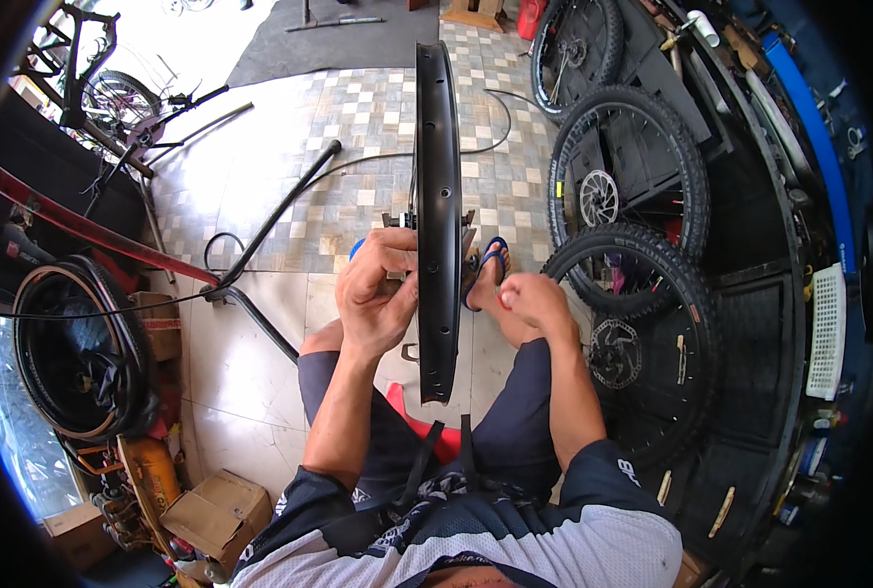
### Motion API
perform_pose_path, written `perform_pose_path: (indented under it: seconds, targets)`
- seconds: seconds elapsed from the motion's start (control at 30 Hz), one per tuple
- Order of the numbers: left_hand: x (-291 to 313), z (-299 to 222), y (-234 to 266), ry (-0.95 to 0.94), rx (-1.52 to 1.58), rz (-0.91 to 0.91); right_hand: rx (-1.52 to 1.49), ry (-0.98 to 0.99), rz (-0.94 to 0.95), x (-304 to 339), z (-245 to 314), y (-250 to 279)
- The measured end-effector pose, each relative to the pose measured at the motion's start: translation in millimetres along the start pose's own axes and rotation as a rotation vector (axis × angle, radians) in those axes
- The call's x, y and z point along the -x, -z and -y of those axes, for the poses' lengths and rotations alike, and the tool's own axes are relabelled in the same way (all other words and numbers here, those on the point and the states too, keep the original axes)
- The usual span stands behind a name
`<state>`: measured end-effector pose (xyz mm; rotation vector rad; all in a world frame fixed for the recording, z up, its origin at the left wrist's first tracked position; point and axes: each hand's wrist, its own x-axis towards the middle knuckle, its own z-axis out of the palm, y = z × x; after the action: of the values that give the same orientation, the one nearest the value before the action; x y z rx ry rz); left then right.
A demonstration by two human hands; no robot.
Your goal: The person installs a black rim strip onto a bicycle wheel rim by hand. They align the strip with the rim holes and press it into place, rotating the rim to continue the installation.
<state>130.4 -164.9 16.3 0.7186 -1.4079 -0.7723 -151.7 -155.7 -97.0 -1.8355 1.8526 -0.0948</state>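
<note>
A black bicycle wheel rim [437, 196] without a tyre stands upright and edge-on between my knees, a row of holes along its face. Part of the axle hardware [403, 221] shows at its left side. Close against the rim's left side is my left hand [379, 294], its fingers curled toward the spoke area; what they grip, if anything, is hidden. My right hand [538, 302] is closed to the right of the rim and apart from it. Whatever it may hold is too small or hidden to name.
Several wheels with knobby tyres [699, 196] lean along the right. A black stand pole [290, 201] and a red tube [94, 225] extend at left. Tyres [27, 343] and a cardboard box [223, 510] lie at lower left. A cable [373, 157] crosses the tiled floor.
</note>
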Motion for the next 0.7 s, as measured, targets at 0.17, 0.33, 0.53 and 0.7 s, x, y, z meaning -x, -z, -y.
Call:
perform_pose_path:
  seconds: [0.17, 0.33, 0.53, 0.7]
  targets:
    - [1, 3, 0, 0.009, 0.059, -0.006, -0.582, 0.101, -0.263, 10, 47, 47]
    - [15, 0, 3, 0.088, 0.083, 0.007, -0.827, 0.172, -0.271, 17, 75, 49]
    - [18, -3, 17, 0.177, 0.247, 0.059, -0.757, 0.268, -0.346, 20, 63, 35]
    - [0, 11, -7, 0.174, 0.213, -0.184, -0.761, 0.245, -0.369, 34, 50, 21]
